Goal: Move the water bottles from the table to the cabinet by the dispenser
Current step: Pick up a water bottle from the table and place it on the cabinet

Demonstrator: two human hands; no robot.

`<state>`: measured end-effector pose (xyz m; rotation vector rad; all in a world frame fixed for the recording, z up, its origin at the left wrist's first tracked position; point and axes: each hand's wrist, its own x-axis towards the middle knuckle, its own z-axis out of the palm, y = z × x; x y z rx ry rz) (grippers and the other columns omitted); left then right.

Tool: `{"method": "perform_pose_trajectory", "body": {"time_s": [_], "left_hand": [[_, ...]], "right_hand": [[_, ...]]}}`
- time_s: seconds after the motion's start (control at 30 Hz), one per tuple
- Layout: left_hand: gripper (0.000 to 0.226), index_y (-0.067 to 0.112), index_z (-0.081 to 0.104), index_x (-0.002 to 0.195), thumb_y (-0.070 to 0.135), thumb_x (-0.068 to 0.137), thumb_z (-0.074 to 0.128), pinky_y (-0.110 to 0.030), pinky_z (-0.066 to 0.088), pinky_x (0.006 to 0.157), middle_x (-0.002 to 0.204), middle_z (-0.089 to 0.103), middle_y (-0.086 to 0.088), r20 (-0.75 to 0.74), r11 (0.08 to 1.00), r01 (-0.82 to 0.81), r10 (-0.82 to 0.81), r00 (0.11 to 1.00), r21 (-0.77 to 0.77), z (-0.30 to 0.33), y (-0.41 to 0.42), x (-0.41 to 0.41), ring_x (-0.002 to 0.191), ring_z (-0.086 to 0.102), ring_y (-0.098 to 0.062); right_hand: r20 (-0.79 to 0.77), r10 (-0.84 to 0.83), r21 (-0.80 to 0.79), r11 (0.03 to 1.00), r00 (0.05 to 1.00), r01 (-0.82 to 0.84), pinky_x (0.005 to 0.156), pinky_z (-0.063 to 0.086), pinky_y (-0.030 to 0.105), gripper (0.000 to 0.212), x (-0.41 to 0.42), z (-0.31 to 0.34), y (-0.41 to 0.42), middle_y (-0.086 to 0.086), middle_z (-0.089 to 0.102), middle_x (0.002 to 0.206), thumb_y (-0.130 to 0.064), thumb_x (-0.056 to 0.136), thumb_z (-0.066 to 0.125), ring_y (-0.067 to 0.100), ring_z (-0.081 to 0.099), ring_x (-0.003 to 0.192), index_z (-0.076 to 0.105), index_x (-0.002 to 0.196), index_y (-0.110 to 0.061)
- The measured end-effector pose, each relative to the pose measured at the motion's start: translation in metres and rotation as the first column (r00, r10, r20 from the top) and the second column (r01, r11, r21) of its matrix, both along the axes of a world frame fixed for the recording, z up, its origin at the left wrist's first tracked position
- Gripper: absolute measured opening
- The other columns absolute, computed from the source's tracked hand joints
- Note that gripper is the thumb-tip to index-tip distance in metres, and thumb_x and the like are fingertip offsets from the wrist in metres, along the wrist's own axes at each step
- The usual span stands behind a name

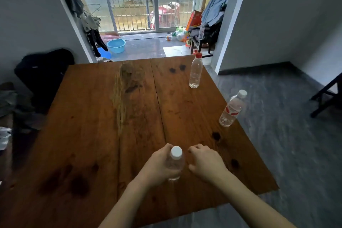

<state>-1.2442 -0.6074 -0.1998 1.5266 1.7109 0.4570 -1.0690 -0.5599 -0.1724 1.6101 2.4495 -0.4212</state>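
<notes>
1. The white-capped bottle (174,163) stands upright at the near middle of the counter (92,135), long axis vertical, cap towards the camera.
2. The left grip (159,164) wraps its body from the left.
3. The right grip (205,163) hovers just beside it, fingers loosely curled, holding nothing.
4. The labelled bottle (232,109) and the red-capped bottle (195,71) stand farther off along the counter's right edge, nearer the right grip.

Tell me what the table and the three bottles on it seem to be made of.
Table: wood planks, brown stained, matte; grain, knots and a seam show.
Red-capped bottle, labelled bottle and the white-capped bottle in the left hand: clear thin plastic, likely PET; you see through them. Caps look like opaque plastic.
</notes>
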Motion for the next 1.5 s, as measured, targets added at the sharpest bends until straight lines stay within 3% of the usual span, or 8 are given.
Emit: {"method": "perform_pose_trajectory", "body": {"time_s": [0.2,0.33,0.4,0.5,0.6,1.17,1.33,1.5], "left_hand": [[0.062,0.034,0.058,0.117,0.039,0.065,0.092,-0.021,0.059,0.088,0.109,0.070,0.018,0.096,0.993,-0.044,0.034,0.995,0.108,0.005,0.002,-0.004,0.100,0.068,0.000],[0.074,0.029,0.054,0.125,0.042,0.063,0.094,-0.019,0.060,0.082,0.113,0.070,0.011,0.175,0.976,-0.120,0.088,0.981,0.181,0.034,0.012,-0.010,0.100,0.070,-0.002],[0.079,0.027,0.053,0.127,0.042,0.062,0.095,-0.017,0.059,0.081,0.113,0.070,0.011,0.198,0.963,-0.128,0.081,0.977,0.238,0.056,0.017,-0.011,0.099,0.070,0.001],[0.073,0.024,0.057,0.124,0.037,0.063,0.096,-0.015,0.057,0.080,0.109,0.072,0.013,0.205,0.935,-0.108,0.039,0.978,0.338,0.087,0.020,-0.008,0.096,0.070,0.003],[0.071,0.023,0.060,0.121,0.036,0.062,0.097,-0.013,0.056,0.078,0.106,0.072,0.015,0.206,0.910,-0.087,0.001,0.979,0.405,0.107,0.020,-0.005,0.095,0.070,0.003],[0.073,0.042,0.052,0.120,0.046,0.060,0.094,-0.015,0.056,0.086,0.115,0.067,0.022,0.253,0.870,0.022,-0.167,0.953,0.492,0.119,0.034,0.018,0.106,0.065,0.005],[0.074,0.037,0.054,0.122,0.045,0.060,0.094,-0.009,0.052,0.082,0.115,0.067,0.022,0.262,0.862,0.097,-0.256,0.930,0.498,0.123,0.045,0.042,0.105,0.065,0.008],[0.070,0.039,0.054,0.120,0.041,0.063,0.094,-0.011,0.054,0.083,0.114,0.068,0.020,0.239,0.832,0.230,-0.390,0.889,0.505,0.134,0.059,0.088,0.104,0.067,0.004]], "right_hand": [[-0.074,-0.020,-0.035,0.999,0.997,0.017,0.102,0.048,0.037,0.055,0.006,-0.007,0.003,0.000,0.053,0.141,-0.036,0.090,0.063,0.019,0.053,0.124,0.047,0.141,-0.025],[-0.304,-0.240,-0.317,0.938,0.922,0.139,0.088,0.052,0.025,0.048,0.016,-0.011,0.005,-0.004,0.059,0.132,-0.034,0.090,0.066,0.009,0.059,0.110,0.055,0.135,-0.025],[-0.438,-0.568,-0.638,0.743,0.696,0.205,0.088,0.055,0.029,0.035,0.018,-0.007,0.004,0.004,0.067,0.124,-0.026,0.094,0.063,0.011,0.065,0.102,0.063,0.128,-0.018],[-0.299,-0.922,-0.942,0.326,0.248,0.078,0.096,0.053,0.048,0.029,0.017,0.005,0.001,0.014,0.071,0.116,-0.026,0.101,0.050,0.027,0.067,0.107,0.068,0.116,-0.011],[-0.218,-0.967,-0.976,0.216,0.131,-0.025,0.098,0.050,0.055,0.034,0.018,0.014,0.001,0.020,0.072,0.114,-0.029,0.100,0.049,0.035,0.065,0.111,0.066,0.116,-0.006],[-0.146,-0.989,-0.983,0.148,-0.027,-0.107,0.086,0.057,0.041,0.045,0.038,0.026,-0.001,0.025,0.068,0.120,-0.031,0.097,0.054,0.036,0.066,0.111,0.057,0.128,0.003],[-0.156,-0.978,-0.986,0.162,-0.137,-0.030,0.083,0.056,0.042,0.043,0.062,0.027,-0.008,0.023,0.073,0.108,-0.033,0.099,0.050,0.035,0.068,0.101,0.060,0.125,0.000],[-0.166,-0.943,-0.981,0.187,-0.289,-0.045,0.082,0.056,0.040,0.046,0.106,0.035,-0.021,0.025,0.067,0.122,-0.035,0.101,0.045,0.033,0.067,0.103,0.059,0.126,0.001]]}}
